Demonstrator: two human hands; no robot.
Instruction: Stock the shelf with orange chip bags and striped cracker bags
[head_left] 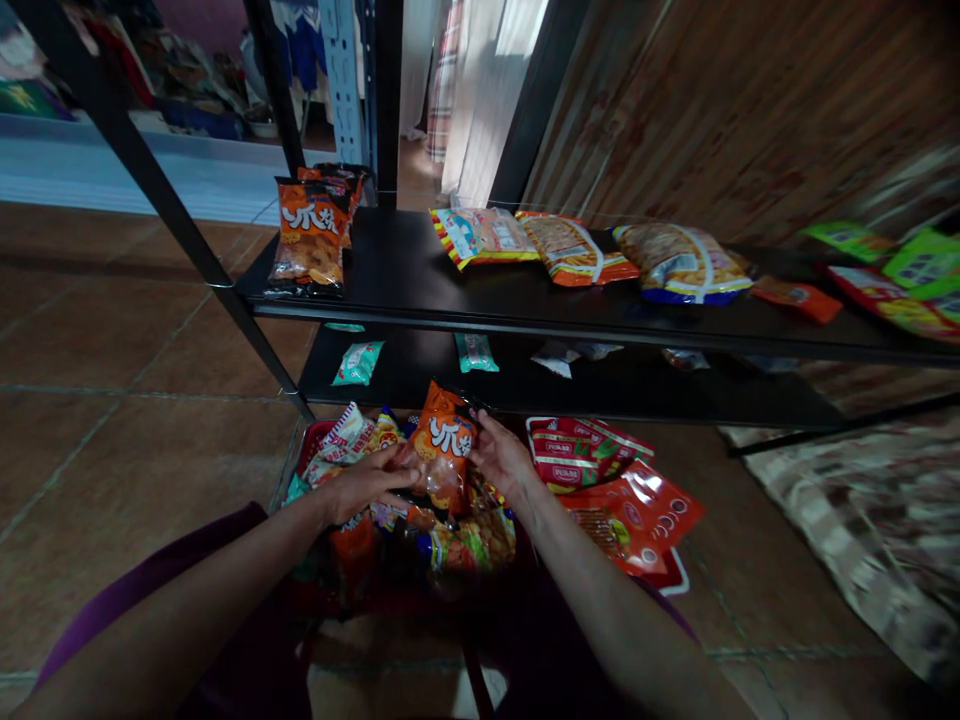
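Observation:
My left hand (369,484) and my right hand (501,457) both grip an orange snack bag (442,447) over a red basket (313,436) full of mixed snack packets on the floor. The left hand's fingers close on the bag's lower left side. The right hand pinches its upper right edge. A matching orange snack bag (310,238) stands upright at the left end of the black shelf (420,275), with more like it behind.
Flat packets (480,236) lie along the upper shelf to the right, green ones (926,262) at the far right. Small teal packets (358,363) lie on the lower shelf. Red packets (622,495) lie right of the basket. A rug (855,530) covers the floor at right.

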